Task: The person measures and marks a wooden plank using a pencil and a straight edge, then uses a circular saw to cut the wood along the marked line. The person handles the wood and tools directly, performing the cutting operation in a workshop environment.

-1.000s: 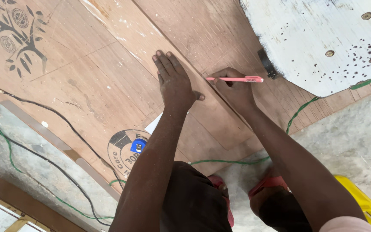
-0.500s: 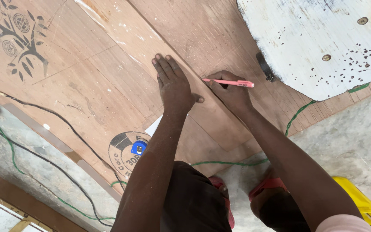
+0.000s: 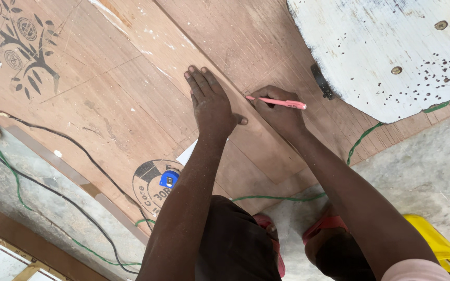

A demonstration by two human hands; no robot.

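Observation:
My left hand (image 3: 210,101) lies flat, fingers together, pressing a long narrow wooden strip (image 3: 259,138) onto a large plywood sheet (image 3: 105,104). My right hand (image 3: 282,112) grips a pink pencil (image 3: 279,102), its tip at the strip's right edge, just right of my left thumb. A small blue tape measure (image 3: 169,179) lies on the plywood beside my left forearm, next to a round printed stamp.
A white curved board (image 3: 391,52) with dark specks and screw heads lies at the upper right, over the plywood. Black and green cables (image 3: 53,187) run across the grey floor at the left. A yellow object (image 3: 444,244) sits at the lower right. A tree-shaped stamp (image 3: 16,47) marks the plywood's upper left.
My right hand and the pink pencil have slid a little along the strip's edge toward my left hand. My left hand stays flat on the strip.

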